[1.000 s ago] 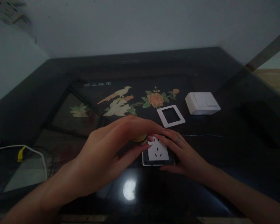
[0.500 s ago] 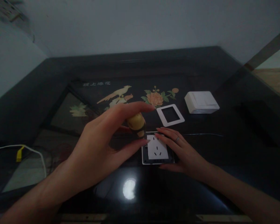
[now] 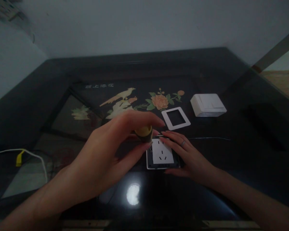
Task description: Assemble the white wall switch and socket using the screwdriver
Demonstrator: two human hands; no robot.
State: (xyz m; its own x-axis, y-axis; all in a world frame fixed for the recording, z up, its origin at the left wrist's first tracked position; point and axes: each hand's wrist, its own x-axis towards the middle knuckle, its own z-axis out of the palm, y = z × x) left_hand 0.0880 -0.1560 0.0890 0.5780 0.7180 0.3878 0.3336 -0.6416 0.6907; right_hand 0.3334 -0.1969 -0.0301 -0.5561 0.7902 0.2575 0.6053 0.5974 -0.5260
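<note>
My left hand (image 3: 120, 147) is closed around the yellow and black handle of a screwdriver (image 3: 144, 132), held over the left edge of a wall socket (image 3: 162, 153). The screwdriver's tip is hidden below the handle and fingers. The socket lies face up on the dark table, with a white slotted centre and a bare dark surround. Its right side is held by my right hand (image 3: 185, 152), fingers on top and thumb at the near right corner. Just beyond the socket lies a white cover frame (image 3: 167, 120) with a square opening.
A stack of white plates or boxes (image 3: 207, 106) stands at the right. The glossy black table (image 3: 144, 69) bears an inlaid bird and flower picture. A white cable (image 3: 36, 153) with a yellow tag runs along the left, and a thin wire (image 3: 210, 138) extends right of the socket.
My left hand and the screwdriver have moved slightly lower and nearer the socket, and the handle's angle has shifted. The right hand and socket have stayed in place.
</note>
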